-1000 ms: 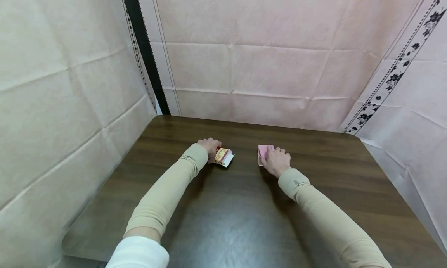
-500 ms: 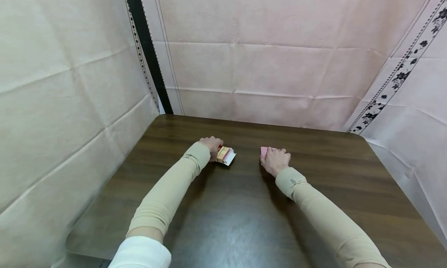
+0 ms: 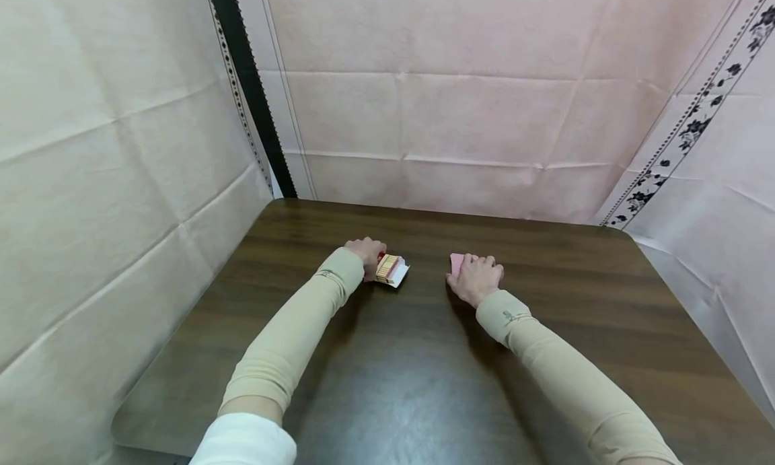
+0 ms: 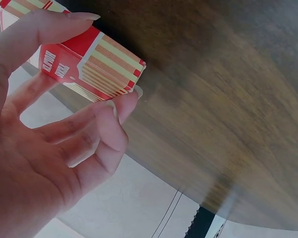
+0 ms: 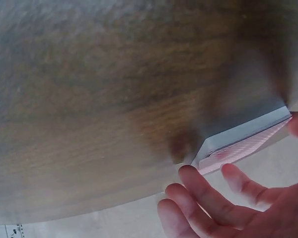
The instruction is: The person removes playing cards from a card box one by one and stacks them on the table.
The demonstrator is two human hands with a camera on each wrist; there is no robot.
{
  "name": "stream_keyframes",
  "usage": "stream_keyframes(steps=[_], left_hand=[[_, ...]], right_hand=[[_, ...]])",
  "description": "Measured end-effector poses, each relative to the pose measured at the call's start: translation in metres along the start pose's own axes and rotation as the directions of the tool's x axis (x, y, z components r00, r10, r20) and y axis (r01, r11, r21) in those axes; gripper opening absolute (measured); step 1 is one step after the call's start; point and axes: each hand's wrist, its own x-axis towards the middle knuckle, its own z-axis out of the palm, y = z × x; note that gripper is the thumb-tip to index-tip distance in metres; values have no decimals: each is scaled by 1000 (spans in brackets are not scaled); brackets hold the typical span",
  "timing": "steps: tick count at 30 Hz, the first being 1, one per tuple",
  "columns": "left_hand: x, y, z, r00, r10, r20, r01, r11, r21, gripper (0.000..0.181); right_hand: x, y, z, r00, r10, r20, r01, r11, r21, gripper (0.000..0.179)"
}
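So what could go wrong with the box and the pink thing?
The left hand has the striped box between thumb and fingers; squeezing too hard might dent it. The right hand grips the pink stack with its fingertips, so it could slip onto the table.

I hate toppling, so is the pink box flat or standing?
Flat: the head view shows the pink box with its pink face up.

Far on the brown table (image 3: 375,364), the left hand (image 3: 366,255) grips a striped box (image 3: 389,270); to its right, the right hand (image 3: 477,278) holds a pink pack (image 3: 456,262). Creased cloth (image 3: 472,122) hangs beyond.
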Motion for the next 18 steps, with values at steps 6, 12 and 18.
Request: stream_keyframes(steps=[6, 12, 18], left_hand=[[2, 3, -3, 1000, 5, -15, -5, 1000, 6, 55], [5, 4, -5, 999, 29, -44, -29, 1000, 12, 53], [8, 6, -1, 998, 30, -61, -30, 1000, 4, 55]], right_hand=[[0, -4, -1, 1000, 8, 13, -8, 1000, -23, 61], [-1, -13, -13, 997, -58, -59, 59, 998, 13, 56], [-6, -31, -22, 890, -438, -127, 455, 875, 169, 39]])
